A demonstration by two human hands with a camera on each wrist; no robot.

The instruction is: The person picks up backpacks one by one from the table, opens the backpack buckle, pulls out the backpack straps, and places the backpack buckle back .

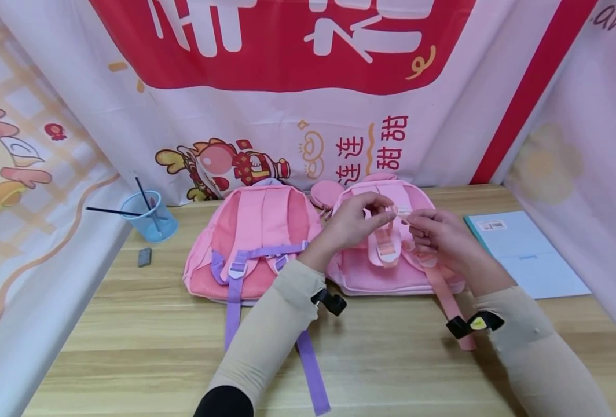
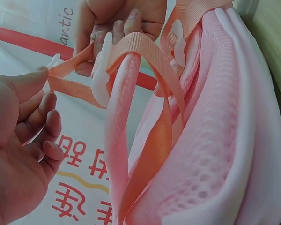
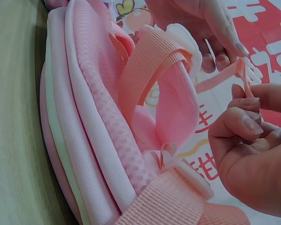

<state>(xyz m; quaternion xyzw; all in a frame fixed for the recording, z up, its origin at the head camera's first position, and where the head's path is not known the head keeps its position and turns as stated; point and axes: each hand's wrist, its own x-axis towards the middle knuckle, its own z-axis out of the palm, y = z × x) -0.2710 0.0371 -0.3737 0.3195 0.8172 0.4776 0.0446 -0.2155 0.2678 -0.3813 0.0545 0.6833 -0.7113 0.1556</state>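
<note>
A pink backpack [image 1: 349,272] lies at the right with its straps facing up. Peach webbing [image 2: 77,91] runs from a white strap adjuster [image 2: 101,75] on its padded strap to a small white buckle [image 2: 54,63]. My left hand [image 1: 352,223] pinches this buckle between thumb and index finger, above the backpack. Close to it, my right hand [image 1: 440,234] pinches the peach webbing beside the buckle, its other fingers curled, as the right wrist view shows. Another peach strap [image 1: 446,301] hangs down over the table below my right hand.
A second pink backpack [image 1: 263,214] with purple straps [image 1: 233,313] lies to the left. Farther left stand a blue mesh cup [image 1: 159,226] holding dark sticks and a small grey block [image 1: 144,257]. A light-blue folder [image 1: 532,255] lies right. Printed cloth [image 1: 266,116] hangs behind the table.
</note>
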